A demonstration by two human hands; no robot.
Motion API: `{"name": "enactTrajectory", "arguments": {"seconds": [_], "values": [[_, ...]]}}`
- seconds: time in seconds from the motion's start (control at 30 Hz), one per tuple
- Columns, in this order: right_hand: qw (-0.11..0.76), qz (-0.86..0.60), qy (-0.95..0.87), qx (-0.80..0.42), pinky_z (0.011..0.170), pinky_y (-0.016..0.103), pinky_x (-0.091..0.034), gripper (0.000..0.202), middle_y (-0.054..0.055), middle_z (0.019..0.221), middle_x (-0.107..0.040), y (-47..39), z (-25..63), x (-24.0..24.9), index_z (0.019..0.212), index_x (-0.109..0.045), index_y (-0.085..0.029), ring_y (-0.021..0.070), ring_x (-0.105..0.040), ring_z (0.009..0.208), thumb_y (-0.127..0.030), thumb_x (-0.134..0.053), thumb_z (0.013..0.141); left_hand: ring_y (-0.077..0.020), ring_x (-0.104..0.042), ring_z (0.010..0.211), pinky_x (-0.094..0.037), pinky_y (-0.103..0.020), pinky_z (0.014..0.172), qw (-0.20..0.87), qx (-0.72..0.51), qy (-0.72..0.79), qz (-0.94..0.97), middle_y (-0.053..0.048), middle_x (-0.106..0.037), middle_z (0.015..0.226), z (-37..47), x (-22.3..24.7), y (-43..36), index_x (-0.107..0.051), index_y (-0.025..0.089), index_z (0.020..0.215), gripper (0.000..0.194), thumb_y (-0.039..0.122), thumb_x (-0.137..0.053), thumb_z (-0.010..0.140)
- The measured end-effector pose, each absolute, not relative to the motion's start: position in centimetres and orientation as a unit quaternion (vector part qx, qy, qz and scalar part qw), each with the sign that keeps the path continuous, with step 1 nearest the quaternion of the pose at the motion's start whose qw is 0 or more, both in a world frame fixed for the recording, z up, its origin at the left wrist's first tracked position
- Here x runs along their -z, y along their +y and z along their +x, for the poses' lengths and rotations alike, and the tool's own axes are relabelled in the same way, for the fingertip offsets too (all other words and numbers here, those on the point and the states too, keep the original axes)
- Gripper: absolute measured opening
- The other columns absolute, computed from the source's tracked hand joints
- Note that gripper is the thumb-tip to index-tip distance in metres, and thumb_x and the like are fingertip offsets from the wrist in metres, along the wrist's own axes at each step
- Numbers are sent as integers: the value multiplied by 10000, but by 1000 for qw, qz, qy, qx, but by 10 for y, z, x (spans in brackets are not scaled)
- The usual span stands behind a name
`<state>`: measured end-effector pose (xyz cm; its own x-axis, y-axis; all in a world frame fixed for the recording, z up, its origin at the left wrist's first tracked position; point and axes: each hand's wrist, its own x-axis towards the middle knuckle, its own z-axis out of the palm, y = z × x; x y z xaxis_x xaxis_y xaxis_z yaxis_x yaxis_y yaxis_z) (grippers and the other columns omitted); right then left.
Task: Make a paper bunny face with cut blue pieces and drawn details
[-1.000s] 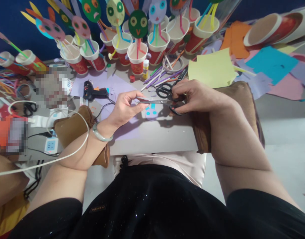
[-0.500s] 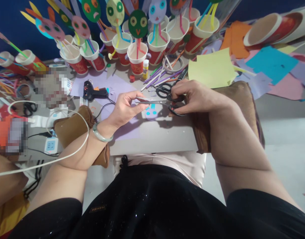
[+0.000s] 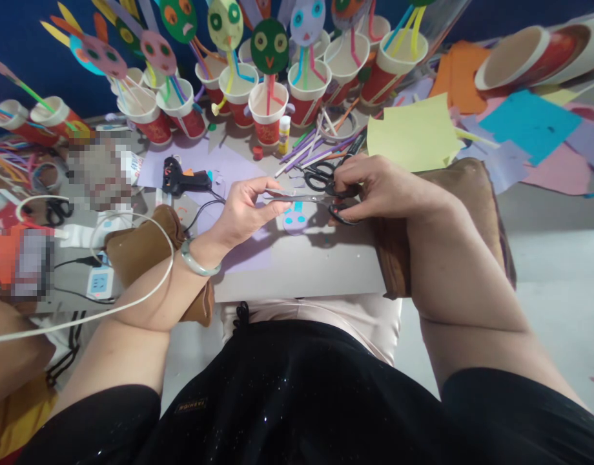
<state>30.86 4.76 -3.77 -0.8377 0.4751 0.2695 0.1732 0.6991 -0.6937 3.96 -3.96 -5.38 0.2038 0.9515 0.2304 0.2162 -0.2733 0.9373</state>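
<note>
My right hand (image 3: pixel 374 186) has its thumb and fingers in the handles of a pair of black-handled scissors (image 3: pixel 312 198), whose blades point left and lie almost together. My left hand (image 3: pixel 248 210) pinches a small pale piece of paper (image 3: pixel 286 192) at the blade tips; its shape is hard to make out. Below the blades, a lilac paper face (image 3: pixel 296 223) with blue eyes lies on the table. A second pair of scissors (image 3: pixel 317 175) rests just behind, beside my right fingers.
Red paper cups (image 3: pixel 266 129) holding paper-faced straw figures line the back. A glue stick (image 3: pixel 284 135), loose straws (image 3: pixel 304 152) and a black glue gun (image 3: pixel 183 179) lie nearer. Coloured paper (image 3: pixel 408 132) is at right. Brown cushions (image 3: pixel 471 194) sit under my arms; a white cable (image 3: pixel 132 300) crosses the left one.
The scissor blades have come closer together, and the handles have drawn in slightly. Both hands stay in nearly the same place.
</note>
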Motion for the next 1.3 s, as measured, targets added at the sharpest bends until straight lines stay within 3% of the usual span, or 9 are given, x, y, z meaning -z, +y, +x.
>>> {"name": "enactTrajectory", "arguments": {"seconds": [1.3], "values": [[205,-182,-900,-340,642,282,-326,414,-52,636,-465,47,309,39,650,-511,-209,104,-403,653,-405,-821,842,-123,-628,706,-525,-262,709,431,-480,418,640,15,-716,747,42,48,-41,-734,204,750,229,392,-855,799]]}}
